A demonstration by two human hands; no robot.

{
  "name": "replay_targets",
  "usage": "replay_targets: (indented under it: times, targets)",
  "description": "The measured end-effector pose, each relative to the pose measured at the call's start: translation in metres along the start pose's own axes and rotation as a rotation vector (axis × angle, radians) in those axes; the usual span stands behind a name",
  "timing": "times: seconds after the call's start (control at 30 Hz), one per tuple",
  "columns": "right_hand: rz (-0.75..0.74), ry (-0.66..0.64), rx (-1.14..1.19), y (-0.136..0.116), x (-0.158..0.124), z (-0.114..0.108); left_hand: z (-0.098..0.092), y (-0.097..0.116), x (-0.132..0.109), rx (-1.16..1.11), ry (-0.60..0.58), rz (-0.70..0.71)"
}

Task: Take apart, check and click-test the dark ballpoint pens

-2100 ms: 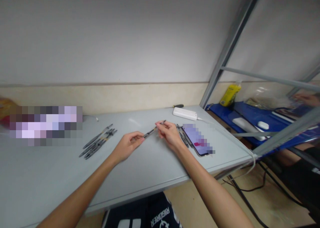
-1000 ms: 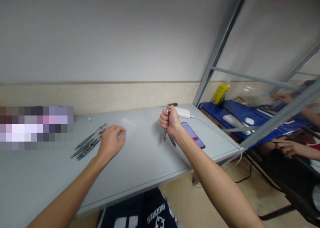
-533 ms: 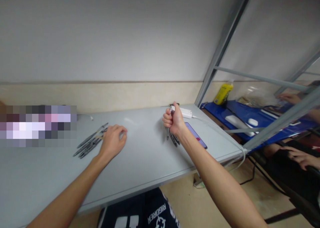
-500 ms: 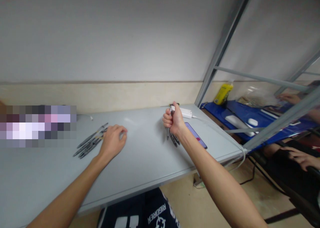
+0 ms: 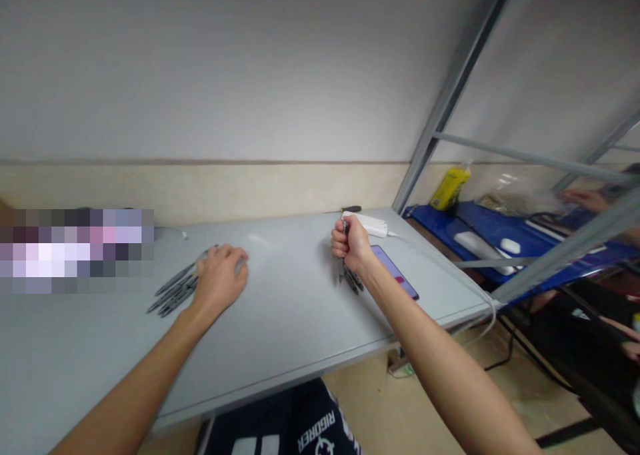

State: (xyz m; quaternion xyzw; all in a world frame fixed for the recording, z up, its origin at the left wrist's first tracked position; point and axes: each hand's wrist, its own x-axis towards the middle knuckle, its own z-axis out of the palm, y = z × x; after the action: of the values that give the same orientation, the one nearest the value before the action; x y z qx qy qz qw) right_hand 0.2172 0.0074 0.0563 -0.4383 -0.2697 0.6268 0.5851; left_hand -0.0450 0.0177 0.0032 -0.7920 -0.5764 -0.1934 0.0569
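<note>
My right hand is closed in a fist around a pen, held upright with its tip pointing down and the thumb near its top. Just behind that fist, several dark pens lie on the table, partly hidden by the wrist. On the left, a bundle of grey pens lies side by side at a slant. My left hand rests over their far ends, fingers loosely bent and thumb apart; it covers those ends, and no pen shows lifted in it.
Beyond my right hand are a white charging block with a cable and a screwdriver. A phone lies right of the wrist. A metal bed frame borders a blue-topped table, where another person's hand shows. A blurred-out patch covers the far left.
My left hand has shifted slightly left, further over the pens. My right thumb has come down from its raised position, while the fist still grips the pen. The view has moved slightly.
</note>
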Motion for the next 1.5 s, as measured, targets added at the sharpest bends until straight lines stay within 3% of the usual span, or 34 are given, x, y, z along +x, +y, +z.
replay_targets:
  times: [0.1, 0.2, 0.43, 0.6, 0.8, 1.03, 1.3, 1.5]
  targets:
    - [-0.028, -0.038, -0.12, 0.01, 0.002, 0.002, -0.003, -0.005, 0.001, -0.021, 0.069, 0.0]
    - [-0.178, -0.004, -0.457, 0.023, 0.003, 0.004, -0.006, -0.013, 0.003, -0.009, 0.132, -0.031]
    - [-0.504, 0.112, -1.541, 0.047, 0.002, 0.006, -0.007, -0.017, 0.004, 0.092, -0.019, -0.049]
    - [-0.548, 0.234, -1.918, 0.061, 0.005, 0.0, -0.006, -0.016, 0.003, 0.118, -0.051, -0.056]
    - [-0.506, 0.416, -1.985, 0.059, 0.006, -0.01, -0.005, -0.018, 0.003, 0.108, -0.094, -0.079]
    - [-0.568, 0.463, -2.037, 0.047, -0.002, -0.021, -0.007, -0.019, 0.003, 0.169, -0.107, -0.112]
    - [-0.558, 0.372, -2.08, 0.039, -0.001, -0.032, -0.007, -0.02, 0.003, 0.202, -0.158, -0.149]
    - [-0.566, 0.307, -2.02, 0.039, -0.001, -0.017, -0.002, -0.024, 0.003, 0.166, -0.135, -0.082]
